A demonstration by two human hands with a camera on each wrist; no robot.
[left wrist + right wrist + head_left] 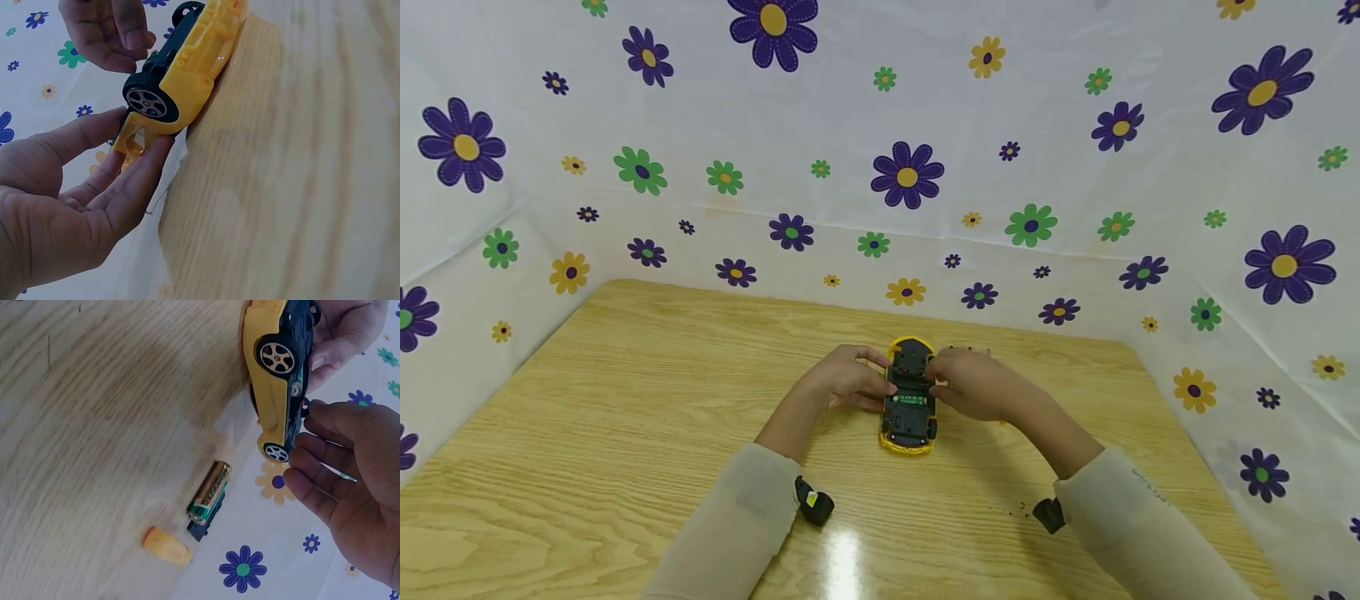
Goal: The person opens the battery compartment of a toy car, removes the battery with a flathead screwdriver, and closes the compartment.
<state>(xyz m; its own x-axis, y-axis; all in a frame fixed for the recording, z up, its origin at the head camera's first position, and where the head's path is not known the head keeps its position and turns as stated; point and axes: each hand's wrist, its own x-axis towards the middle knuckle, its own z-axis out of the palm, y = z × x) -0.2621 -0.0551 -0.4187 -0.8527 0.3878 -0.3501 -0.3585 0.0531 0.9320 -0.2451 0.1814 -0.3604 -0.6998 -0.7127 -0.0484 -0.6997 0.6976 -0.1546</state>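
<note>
A yellow toy car lies upside down, its black underside and a green circuit board facing up. My left hand grips the car's left side; in the left wrist view its thumb and fingers pinch the yellow body near one wheel. My right hand is at the car's right side. In the right wrist view, the thumb and fingers of this hand are bent close to the underside, next to a small dark bit. Whether they pinch it is unclear.
A battery lies by a small black piece on the wooden table, with an orange-yellow piece beside them. Tiny dark bits are scattered near my right wrist. A flowered white sheet encloses the table's back and sides.
</note>
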